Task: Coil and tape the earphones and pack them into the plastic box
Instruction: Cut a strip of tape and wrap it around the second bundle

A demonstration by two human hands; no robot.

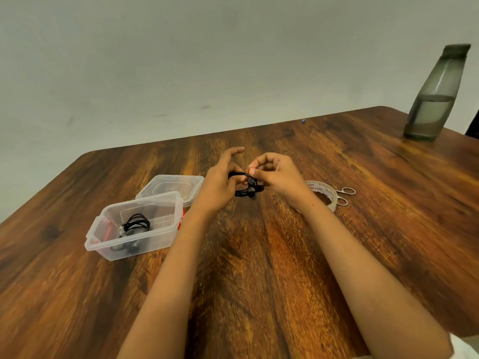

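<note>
Earphones held by two hands, second earphones in one plastic box.

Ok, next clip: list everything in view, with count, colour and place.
table: 1, brown wood, lower frame
plastic box: 1, clear, red clips, open, left on table
lid: 1, clear, behind the box
boxed earphones: 1 coil, black, inside plastic box
held earphones: 1 coil, black, between both hands
tape roll: 1, clear, red lettering, right of hands
scissors: 1, silver, beside tape roll
bottle: 1, grey, part-filled, far right
blue speck: 1, far table edge, unidentifiable
left hand: 1, grips held earphones
right hand: 1, pinches held earphones
</note>
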